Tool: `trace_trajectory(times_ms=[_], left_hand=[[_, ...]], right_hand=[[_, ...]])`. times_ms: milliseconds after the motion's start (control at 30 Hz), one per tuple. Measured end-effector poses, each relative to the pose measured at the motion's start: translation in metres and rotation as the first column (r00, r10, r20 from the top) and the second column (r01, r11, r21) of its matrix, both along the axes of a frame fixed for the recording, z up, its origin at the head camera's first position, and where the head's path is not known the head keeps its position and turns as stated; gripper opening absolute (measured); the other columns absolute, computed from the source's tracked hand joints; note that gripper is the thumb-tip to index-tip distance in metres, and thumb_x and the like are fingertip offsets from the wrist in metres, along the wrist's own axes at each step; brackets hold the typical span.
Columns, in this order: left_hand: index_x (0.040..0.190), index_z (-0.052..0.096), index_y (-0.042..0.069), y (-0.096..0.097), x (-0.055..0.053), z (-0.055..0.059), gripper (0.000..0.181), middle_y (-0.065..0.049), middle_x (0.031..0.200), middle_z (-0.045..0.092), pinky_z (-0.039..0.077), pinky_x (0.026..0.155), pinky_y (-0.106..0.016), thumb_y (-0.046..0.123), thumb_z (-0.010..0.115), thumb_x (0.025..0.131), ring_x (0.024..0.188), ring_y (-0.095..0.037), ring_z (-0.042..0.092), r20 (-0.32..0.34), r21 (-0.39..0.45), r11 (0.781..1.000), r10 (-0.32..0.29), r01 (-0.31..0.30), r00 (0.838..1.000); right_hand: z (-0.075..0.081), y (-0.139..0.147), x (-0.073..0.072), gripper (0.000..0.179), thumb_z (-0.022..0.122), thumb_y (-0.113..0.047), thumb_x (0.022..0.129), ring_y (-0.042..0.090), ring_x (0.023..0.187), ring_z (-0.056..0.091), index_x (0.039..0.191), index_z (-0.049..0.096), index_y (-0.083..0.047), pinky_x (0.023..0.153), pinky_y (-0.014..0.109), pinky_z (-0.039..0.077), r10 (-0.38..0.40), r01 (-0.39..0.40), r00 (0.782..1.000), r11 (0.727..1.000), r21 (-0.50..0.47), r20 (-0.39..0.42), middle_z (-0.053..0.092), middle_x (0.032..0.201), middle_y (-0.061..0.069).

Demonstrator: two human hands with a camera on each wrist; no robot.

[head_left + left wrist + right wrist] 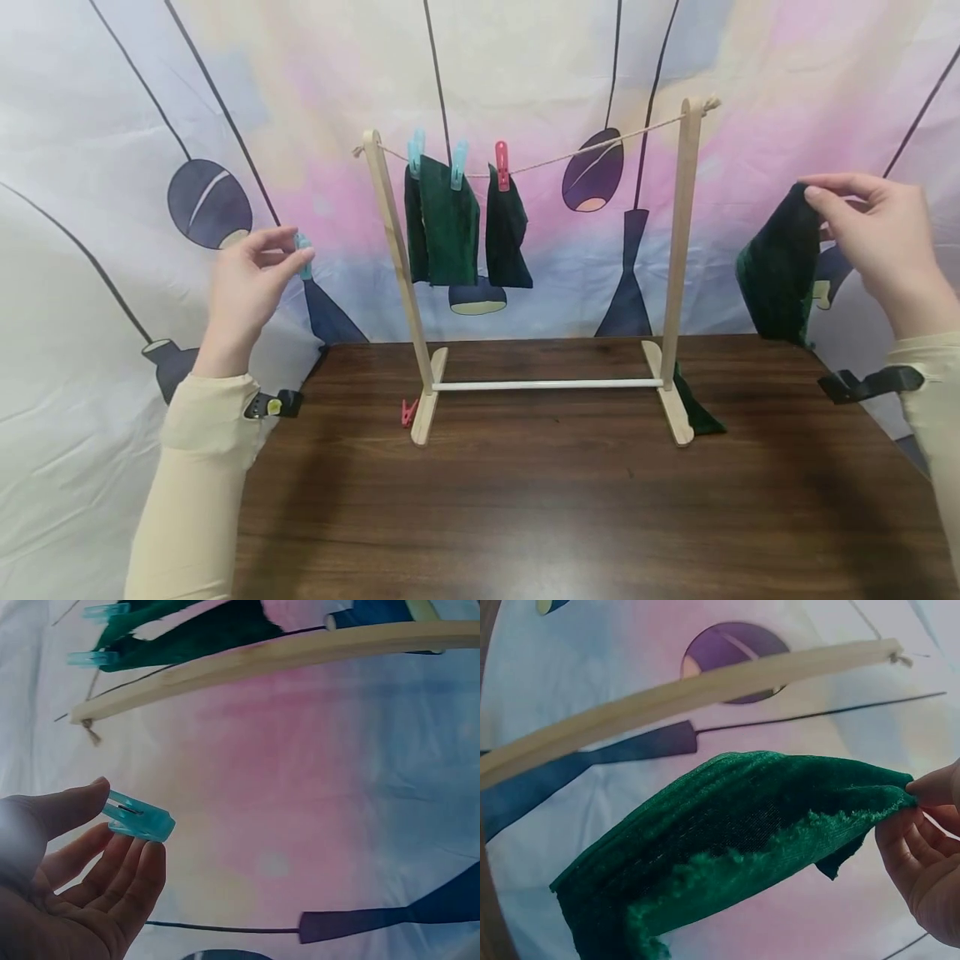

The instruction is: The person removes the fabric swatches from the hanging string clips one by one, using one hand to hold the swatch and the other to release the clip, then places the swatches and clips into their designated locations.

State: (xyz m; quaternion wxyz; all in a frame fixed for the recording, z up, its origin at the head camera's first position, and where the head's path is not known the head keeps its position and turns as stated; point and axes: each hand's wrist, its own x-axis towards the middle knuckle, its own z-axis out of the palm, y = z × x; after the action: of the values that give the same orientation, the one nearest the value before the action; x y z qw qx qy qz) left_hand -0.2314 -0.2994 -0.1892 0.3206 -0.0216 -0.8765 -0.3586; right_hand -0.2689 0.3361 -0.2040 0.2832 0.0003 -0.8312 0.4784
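Note:
My left hand [251,287] pinches a light-blue clothespin [142,817] between thumb and fingers, left of the wooden rack [683,242]. On the other side, my right hand [885,237] holds a dark green cloth [782,267] by its upper corner, and the cloth hangs down. A string [558,159] runs between the rack's two posts. Two blue clothespins [459,165] hold a green cloth [450,225] on it near the left post. Beside that, one red clothespin [502,165] holds a narrower green cloth [507,233].
On the brown table [525,508], a red clothespin [408,412] lies by the rack's left foot. Another green cloth [697,408] lies behind the right foot. A white rod [547,385] joins the feet, and a patterned fabric backdrop [315,100] hangs behind.

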Motion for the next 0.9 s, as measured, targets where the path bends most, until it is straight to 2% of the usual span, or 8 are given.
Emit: trace_trajectory(times_ms=[167,300,433,567,633,733,800,900], left_hand=[[0.138,0.062,0.010,-0.006,-0.005,-0.028,0.052,-0.011,0.120,0.064,0.043,0.072,-0.022,0.039,0.068,0.096,0.108,-0.022,0.065,0.058,-0.027,0.999,-0.018,0.019,0.998],[0.140,0.059,0.005,-0.010,-0.007,-0.048,0.053,-0.022,0.126,0.063,0.048,0.081,-0.037,0.036,0.065,0.099,0.116,-0.040,0.061,0.118,-0.058,0.998,-0.031,0.038,0.992],[0.140,0.057,0.000,-0.014,-0.011,-0.064,0.052,-0.026,0.127,0.061,0.049,0.092,-0.057,0.032,0.064,0.100,0.119,-0.044,0.058,0.172,-0.088,0.995,-0.021,0.037,0.985],[0.138,0.056,-0.004,-0.020,-0.014,-0.081,0.051,-0.028,0.125,0.062,0.049,0.092,-0.060,0.029,0.064,0.100,0.116,-0.047,0.060,0.202,-0.128,0.991,-0.006,0.032,0.979],[0.137,0.057,-0.005,-0.023,-0.015,-0.091,0.050,-0.029,0.122,0.063,0.049,0.091,-0.059,0.028,0.065,0.100,0.112,-0.046,0.062,0.213,-0.144,0.989,0.003,0.028,0.977],[0.135,0.057,-0.007,-0.028,-0.016,-0.105,0.049,-0.030,0.119,0.065,0.050,0.089,-0.057,0.027,0.066,0.099,0.109,-0.046,0.064,0.240,-0.164,0.986,0.015,0.026,0.971],[0.133,0.058,-0.008,-0.030,-0.017,-0.113,0.049,-0.030,0.118,0.065,0.049,0.090,-0.057,0.025,0.066,0.099,0.108,-0.046,0.064,0.257,-0.172,0.985,0.019,0.027,0.966],[0.132,0.058,-0.009,-0.031,-0.017,-0.124,0.048,-0.031,0.119,0.065,0.049,0.091,-0.058,0.024,0.067,0.099,0.109,-0.047,0.064,0.287,-0.181,0.983,0.025,0.029,0.958]], right_hand=[[-0.024,0.011,-0.004,0.044,0.055,-0.042,0.102,-0.008,0.074,0.052,0.140,0.062,-0.021,0.065,0.007,0.038,-0.051,0.045,0.997,0.994,0.100,0.058,0.058,0.123,-0.016],[-0.043,0.019,-0.009,0.049,0.056,-0.041,0.102,-0.012,0.073,0.053,0.141,0.061,-0.012,0.063,0.003,0.041,-0.031,0.025,0.997,0.996,0.091,0.065,0.057,0.107,-0.024],[-0.058,0.026,-0.011,0.051,0.056,-0.039,0.102,-0.014,0.071,0.053,0.139,0.060,-0.006,0.062,0.003,0.040,-0.030,0.026,0.998,0.997,0.077,0.063,0.052,0.095,-0.030],[-0.072,0.034,-0.012,0.055,0.054,-0.043,0.102,-0.013,0.065,0.051,0.139,0.059,-0.003,0.060,0.008,0.039,-0.061,0.047,0.994,0.987,0.151,0.094,0.048,0.085,-0.036],[-0.078,0.036,-0.012,0.059,0.052,-0.047,0.102,-0.015,0.062,0.050,0.140,0.058,-0.002,0.063,0.013,0.040,-0.073,0.048,0.989,0.981,0.190,0.128,0.060,0.096,-0.026],[-0.088,0.039,-0.012,0.064,0.049,-0.051,0.102,-0.019,0.060,0.049,0.143,0.055,-0.002,0.070,0.020,0.045,-0.079,0.041,0.981,0.977,0.208,0.179,0.067,0.111,-0.007],[-0.096,0.040,-0.011,0.064,0.049,-0.051,0.102,-0.020,0.060,0.050,0.143,0.054,-0.002,0.071,0.019,0.045,-0.073,0.035,0.979,0.980,0.196,0.191,0.066,0.111,-0.009],[-0.108,0.042,-0.009,0.061,0.051,-0.048,0.102,-0.018,0.060,0.053,0.142,0.056,-0.001,0.066,0.011,0.045,-0.042,0.013,0.982,0.988,0.155,0.185,0.054,0.089,-0.036]])
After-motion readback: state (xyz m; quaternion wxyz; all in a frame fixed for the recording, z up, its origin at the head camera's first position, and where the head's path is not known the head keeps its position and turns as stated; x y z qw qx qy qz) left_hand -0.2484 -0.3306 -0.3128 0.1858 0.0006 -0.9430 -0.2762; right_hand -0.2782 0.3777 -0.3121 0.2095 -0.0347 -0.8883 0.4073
